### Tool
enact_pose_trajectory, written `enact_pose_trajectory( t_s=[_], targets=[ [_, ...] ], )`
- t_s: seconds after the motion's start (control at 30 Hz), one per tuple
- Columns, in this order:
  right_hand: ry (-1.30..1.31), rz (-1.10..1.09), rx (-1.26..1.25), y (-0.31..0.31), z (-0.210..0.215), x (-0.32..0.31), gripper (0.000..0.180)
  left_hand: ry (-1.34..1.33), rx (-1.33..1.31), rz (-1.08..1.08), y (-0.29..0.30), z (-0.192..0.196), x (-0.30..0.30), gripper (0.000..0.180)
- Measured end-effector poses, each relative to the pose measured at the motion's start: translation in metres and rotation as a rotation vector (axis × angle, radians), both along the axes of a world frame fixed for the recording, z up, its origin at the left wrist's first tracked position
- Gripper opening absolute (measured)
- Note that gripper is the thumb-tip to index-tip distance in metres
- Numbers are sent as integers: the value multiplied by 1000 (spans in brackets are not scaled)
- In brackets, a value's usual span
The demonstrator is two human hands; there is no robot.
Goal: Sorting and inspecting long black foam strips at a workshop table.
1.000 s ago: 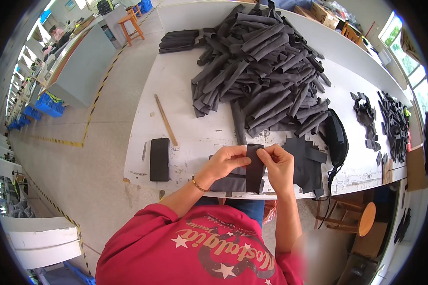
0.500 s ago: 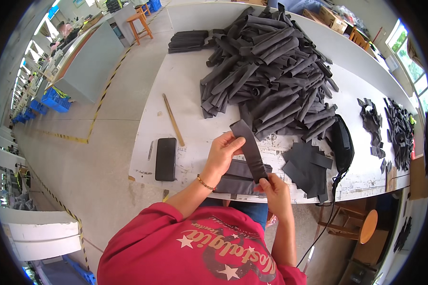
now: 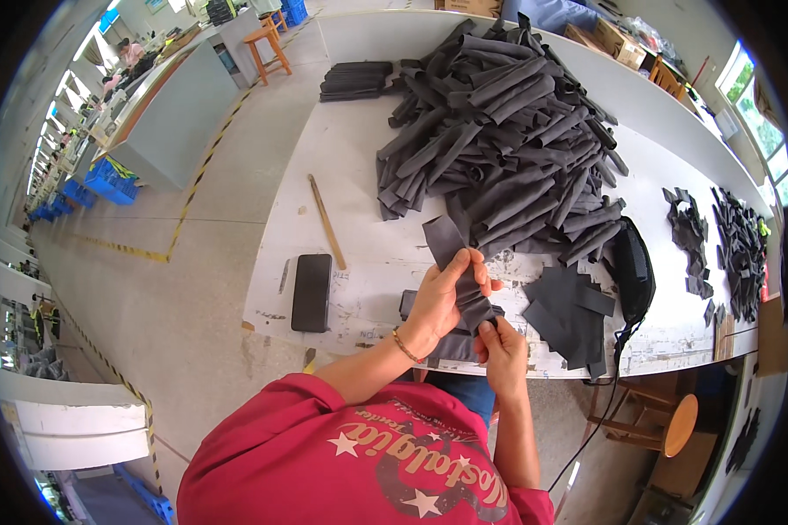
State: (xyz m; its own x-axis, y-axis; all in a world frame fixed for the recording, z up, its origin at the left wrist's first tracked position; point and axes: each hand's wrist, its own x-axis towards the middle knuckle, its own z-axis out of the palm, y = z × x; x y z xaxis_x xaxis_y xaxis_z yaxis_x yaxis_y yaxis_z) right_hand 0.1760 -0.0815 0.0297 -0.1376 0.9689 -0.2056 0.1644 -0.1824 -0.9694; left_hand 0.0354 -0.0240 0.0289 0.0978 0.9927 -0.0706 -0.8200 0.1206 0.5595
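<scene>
Between my hands, over the near edge of the table, is a dark grey fabric strip (image 3: 444, 238). My left hand (image 3: 446, 297) is closed around its middle, and the strip's far end sticks out beyond the fingers. My right hand (image 3: 502, 350) pinches the near end between thumb and fingers. The cloth bunches slightly between the two hands. Beneath them, partly hidden, lie more dark fabric strips (image 3: 453, 347) on the table. A large heap of dark grey fabric strips (image 3: 508, 131) rises just beyond my hands.
A black phone (image 3: 312, 293) and a wooden stick (image 3: 327, 221) lie to the left. To the right are flat black fabric pieces (image 3: 569, 315), a black pouch-like object (image 3: 632, 269) with a cord, and smaller dark piles (image 3: 740, 254). A neat stack (image 3: 355, 80) sits far left. A stool (image 3: 678, 426) stands lower right.
My left hand has slid along the strip toward my right hand, and the cloth between them now bunches. My right hand keeps its pinch on the near end.
</scene>
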Motion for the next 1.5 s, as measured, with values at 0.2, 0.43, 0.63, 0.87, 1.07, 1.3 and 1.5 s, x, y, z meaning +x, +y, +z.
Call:
enact_pose_trajectory(
  t_s=[0.2,0.43,0.63,0.87,1.07,1.3,1.5],
  targets=[
    [14,5,-29,3,0,-1,31,-13,50,51,-2,-1,4,31],
    [8,23,-19,6,-1,-4,29,-34,72,76,-3,-2,4,29],
    [76,29,32,10,12,-11,25,-82,-14,97,8,2,-7,29],
    [93,-34,79,30,0,-16,15,70,22,111,11,-1,-16,26],
    [267,-46,48,7,-3,-14,31,53,-27,163,9,-3,-19,28],
    [401,-42,-10,13,-8,-29,41,-19,8,146,12,-3,-28,27],
    [316,-35,-18,6,5,-19,33,-21,40,124,10,-5,-27,27]
  ],
)
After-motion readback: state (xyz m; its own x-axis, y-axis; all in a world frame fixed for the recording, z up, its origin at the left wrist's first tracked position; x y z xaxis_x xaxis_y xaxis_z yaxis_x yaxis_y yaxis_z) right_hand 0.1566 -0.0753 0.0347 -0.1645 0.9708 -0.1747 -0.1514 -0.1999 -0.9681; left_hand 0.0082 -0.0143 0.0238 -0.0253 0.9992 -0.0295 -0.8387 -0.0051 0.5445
